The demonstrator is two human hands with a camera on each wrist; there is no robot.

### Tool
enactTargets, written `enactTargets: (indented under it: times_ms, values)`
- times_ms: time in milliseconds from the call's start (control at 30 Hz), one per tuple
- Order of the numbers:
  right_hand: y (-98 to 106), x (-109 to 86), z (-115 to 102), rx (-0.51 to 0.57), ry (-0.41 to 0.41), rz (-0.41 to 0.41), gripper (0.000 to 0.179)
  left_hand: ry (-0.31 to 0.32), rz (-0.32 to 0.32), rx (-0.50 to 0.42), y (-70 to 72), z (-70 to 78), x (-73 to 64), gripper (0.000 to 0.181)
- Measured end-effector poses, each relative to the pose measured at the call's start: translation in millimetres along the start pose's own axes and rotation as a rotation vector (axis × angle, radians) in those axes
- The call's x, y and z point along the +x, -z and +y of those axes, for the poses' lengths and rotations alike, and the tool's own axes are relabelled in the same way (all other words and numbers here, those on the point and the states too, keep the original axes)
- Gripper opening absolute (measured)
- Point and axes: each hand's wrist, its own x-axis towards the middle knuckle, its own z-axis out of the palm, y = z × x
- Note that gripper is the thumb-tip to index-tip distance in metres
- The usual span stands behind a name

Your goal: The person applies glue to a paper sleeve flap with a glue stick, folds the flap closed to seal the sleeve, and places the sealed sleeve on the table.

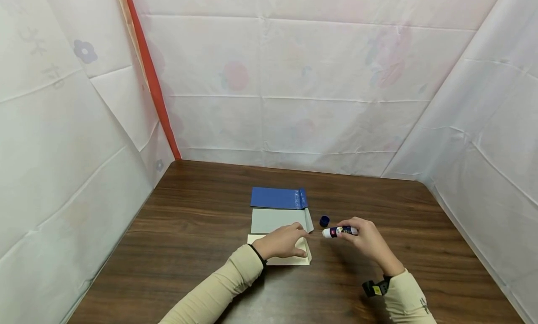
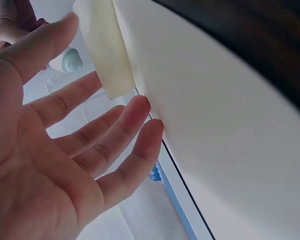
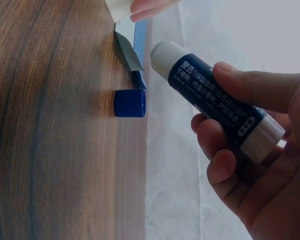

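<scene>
You have the uncapped glue stick (image 3: pixel 212 100) in your right hand (image 1: pixel 363 237), at right of centre in the lower half of the head view; thumb and fingers pinch it around the dark label, and its white end points to the left. Your left hand (image 1: pixel 282 242) has its fingers spread over the cream envelope (image 1: pixel 290 261), at lower centre.

The step in hand seems to be bringing the glue to the flap (image 2: pixel 107 55) on the right edge of this envelope. The tip is near it but apart. To do this well, I would press the left fingers more flat on the paper, away from the flap, so it does not slide. Then lay the tip almost flat and draw it along the flap with light, even pressure; a hard push may bend the thin paper.

Above the cream one lie the grey envelope (image 1: pixel 275 221), its flap lifted, and the blue envelope (image 1: pixel 273 198), with whitish streaks near its right end. The dark blue cap (image 1: pixel 324 221) stands on the surface (image 1: pixel 189 244), mouth upward, just above the glue stick in the frame. It could be knocked, so please pass below it.
</scene>
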Motion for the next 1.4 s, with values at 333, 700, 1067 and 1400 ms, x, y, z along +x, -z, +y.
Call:
enactTargets:
  times_ms: [333, 700, 1067, 1400]
  values:
    - [1.8, 0.1, -4.3, 0.013, -0.004, -0.011, 0.016, -0.003, 0.015, 0.024, 1.1, -0.5, -0.6, 0.038]
    - [0.0, 0.2, -4.0, 0.013, -0.002, -0.010, 0.017, -0.047, 0.063, 0.102, -0.7, -0.9, -1.5, 0.032]
    - [6.9, 8.7, -8.1, -0.006, 0.018, -0.033, 0.019, -0.053, 0.073, 0.138, -0.1, 0.5, -0.5, 0.029]
    - [4.5, 11.6, -9.5, -0.005, 0.017, -0.047, 0.017, 0.011, 0.055, 0.238, -3.4, 12.4, -1.7, 0.022]
